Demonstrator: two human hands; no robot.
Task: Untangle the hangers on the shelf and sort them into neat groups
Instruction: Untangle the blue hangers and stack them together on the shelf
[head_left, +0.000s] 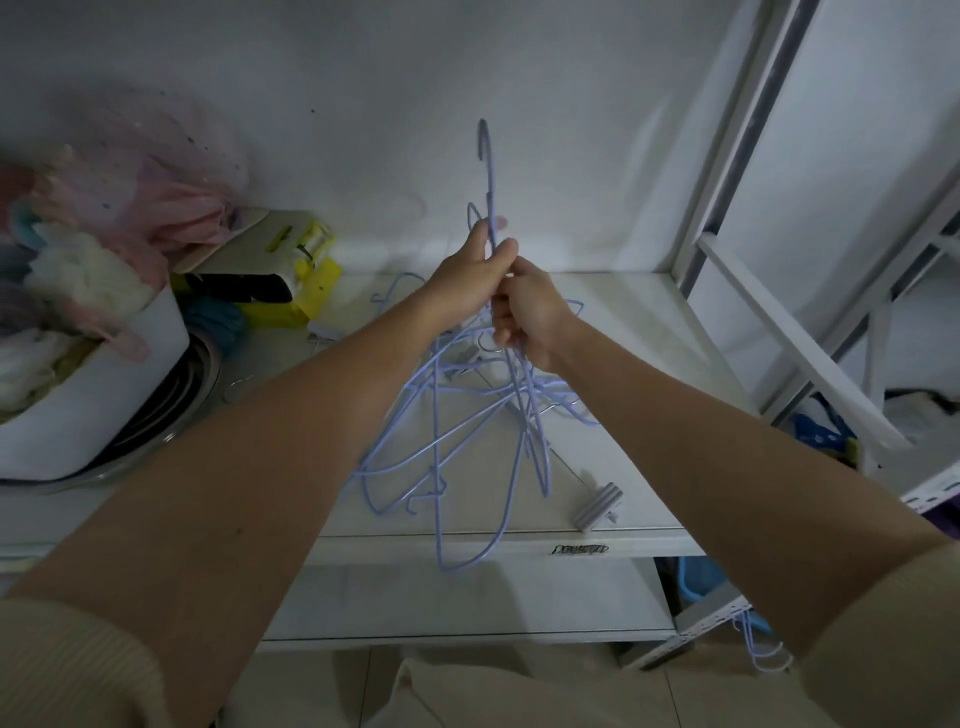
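I have both hands raised over the white shelf (613, 332). My left hand (475, 275) has its fingers curled tight around the necks of the tangled lilac hangers (467, 415), with one hook (487, 150) standing straight up toward twelve o'clock. My right hand (524, 312), touching the left at its four o'clock, pinches the wires just below. The hanger bundle dangles from my grip down toward six o'clock, spilling past the shelf's front edge. A grey clip (597, 503) lies on the shelf at five o'clock of the bundle. A white bin (98, 384) of soft things sits at nine o'clock.
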